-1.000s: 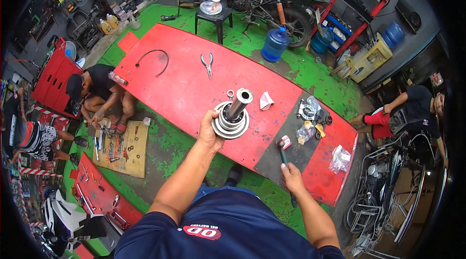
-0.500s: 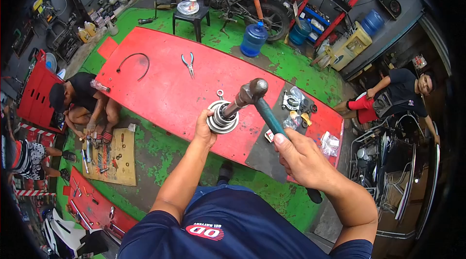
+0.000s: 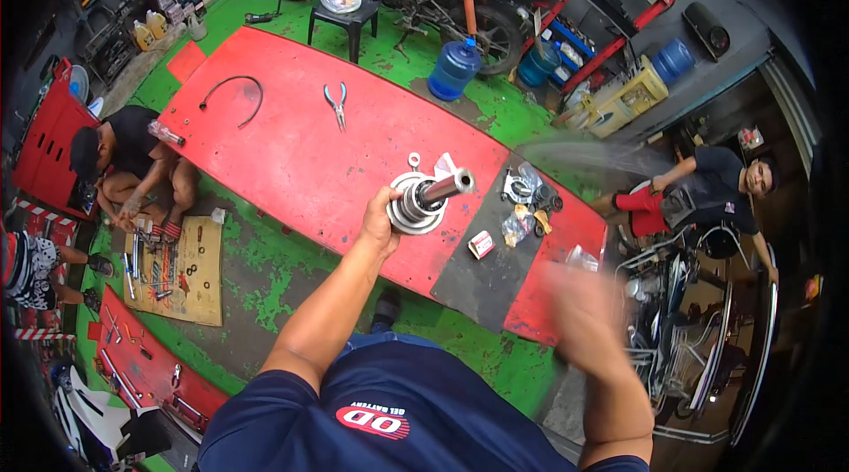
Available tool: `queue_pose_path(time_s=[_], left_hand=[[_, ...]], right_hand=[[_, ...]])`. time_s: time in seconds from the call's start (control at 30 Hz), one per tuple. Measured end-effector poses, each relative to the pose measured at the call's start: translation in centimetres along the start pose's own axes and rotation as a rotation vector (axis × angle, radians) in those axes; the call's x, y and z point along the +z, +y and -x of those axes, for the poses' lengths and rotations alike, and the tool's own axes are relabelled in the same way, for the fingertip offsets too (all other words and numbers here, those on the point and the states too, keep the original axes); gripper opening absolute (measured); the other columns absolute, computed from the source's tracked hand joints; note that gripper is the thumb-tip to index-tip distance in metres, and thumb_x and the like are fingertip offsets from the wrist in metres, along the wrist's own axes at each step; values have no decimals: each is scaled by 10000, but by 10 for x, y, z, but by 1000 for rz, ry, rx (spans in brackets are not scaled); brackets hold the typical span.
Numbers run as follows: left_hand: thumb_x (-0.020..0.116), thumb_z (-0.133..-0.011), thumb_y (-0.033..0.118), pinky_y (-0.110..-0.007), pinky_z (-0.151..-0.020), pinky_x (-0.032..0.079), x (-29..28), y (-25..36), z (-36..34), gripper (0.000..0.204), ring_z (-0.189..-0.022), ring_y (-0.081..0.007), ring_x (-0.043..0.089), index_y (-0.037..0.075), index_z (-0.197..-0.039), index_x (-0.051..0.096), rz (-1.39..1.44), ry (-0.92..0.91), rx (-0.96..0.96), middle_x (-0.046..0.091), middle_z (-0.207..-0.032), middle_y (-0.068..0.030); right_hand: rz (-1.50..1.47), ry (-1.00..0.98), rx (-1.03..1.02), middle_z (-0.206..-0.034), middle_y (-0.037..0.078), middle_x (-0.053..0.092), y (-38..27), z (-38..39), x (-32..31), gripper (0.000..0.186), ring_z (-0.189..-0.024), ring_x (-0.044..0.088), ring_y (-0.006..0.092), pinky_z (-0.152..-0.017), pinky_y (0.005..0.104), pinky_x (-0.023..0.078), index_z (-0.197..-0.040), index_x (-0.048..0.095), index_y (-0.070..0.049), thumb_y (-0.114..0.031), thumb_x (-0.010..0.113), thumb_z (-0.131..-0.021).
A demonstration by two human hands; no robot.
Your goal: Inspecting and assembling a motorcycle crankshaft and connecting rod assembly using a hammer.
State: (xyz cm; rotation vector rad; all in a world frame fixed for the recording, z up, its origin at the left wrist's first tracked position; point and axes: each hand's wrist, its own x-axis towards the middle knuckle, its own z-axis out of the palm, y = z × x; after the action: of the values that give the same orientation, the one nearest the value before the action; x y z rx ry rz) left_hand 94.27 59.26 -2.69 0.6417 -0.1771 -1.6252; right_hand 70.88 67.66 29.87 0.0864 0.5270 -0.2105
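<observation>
My left hand [image 3: 380, 218] grips a round silver metal part [image 3: 416, 217] with bearing rings and a hollow steel tube [image 3: 449, 186] tilted up toward the right, held above the red table [image 3: 265, 154]. A small metal ring [image 3: 414, 160] and white paper lie just beyond it. My right hand [image 3: 588, 313] is smeared by motion over the table's right end; a faint grey streak is above it, and I cannot make out the hammer. A small red-and-white box [image 3: 480, 245], bagged parts [image 3: 518, 227] and a metal clamp piece [image 3: 518, 189] sit on the dark strip.
Pliers [image 3: 338, 105], a black cable [image 3: 256, 87] and a plastic chair [image 3: 354, 30] are farther back. A blue water jug [image 3: 453, 70] stands beyond the table. A crouching co-worker [image 3: 124, 154] works over cardboard [image 3: 181, 295] at left; another co-worker [image 3: 716, 189] is at right beside frames.
The hammer was low, then raised over the tube's top; now my right hand has swung away right and blurred. My left hand still holds the metal part.
</observation>
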Motion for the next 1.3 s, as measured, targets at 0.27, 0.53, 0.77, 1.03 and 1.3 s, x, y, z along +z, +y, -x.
queue_pose_path(time_s=[0.27, 0.53, 0.77, 1.03, 1.3], left_hand=[[522, -892, 341, -446, -811, 646, -59, -23, -26, 470, -943, -255, 753, 8, -1194, 659, -15, 109, -34, 758, -1044, -128], [488, -901, 445, -535, -710, 638, -51, -22, -25, 493, -890, -282, 754, 75, -1170, 672, -19, 188, -51, 760, -1031, -110], [460, -905, 426, -529, -779, 631, -19, 21, 0, 497, -964, -292, 741, 84, -1199, 670, -21, 243, -44, 750, -1098, -105], [365, -941, 517, -585, -859, 573, 52, 61, 26, 635, -1093, -357, 678, 77, -1331, 607, -47, 267, -69, 676, -1249, -176], [410, -935, 507, -569, -904, 607, 161, 99, 58, 626, -1139, -400, 663, 72, -1344, 598, -93, 161, -26, 657, -1272, -192]], right_hand=[[1037, 847, -910, -596, -24, 369, -1, -11, -90, 433, -434, 339, 73, -385, 256, 284, -889, 447, -107, -477, 410, -1112], [704, 1086, -904, -586, 37, 443, 2, -43, -274, 479, -431, 427, 160, -405, 326, 376, -905, 496, -80, -503, 390, -1105], [1593, 1620, -492, -967, 324, 699, -41, -80, -372, 443, -953, 659, 526, -818, 618, 498, -1016, 603, -37, -476, 544, -1012], [1946, 1434, -415, -1007, 225, 667, -63, -100, -468, 438, -953, 676, 448, -812, 587, 529, -1046, 589, -49, -460, 692, -934], [1794, 890, -1574, -1268, 222, 646, -139, -116, -230, 548, -1198, 588, 393, -1041, 467, 456, -1353, 596, -7, -308, 743, -918]])
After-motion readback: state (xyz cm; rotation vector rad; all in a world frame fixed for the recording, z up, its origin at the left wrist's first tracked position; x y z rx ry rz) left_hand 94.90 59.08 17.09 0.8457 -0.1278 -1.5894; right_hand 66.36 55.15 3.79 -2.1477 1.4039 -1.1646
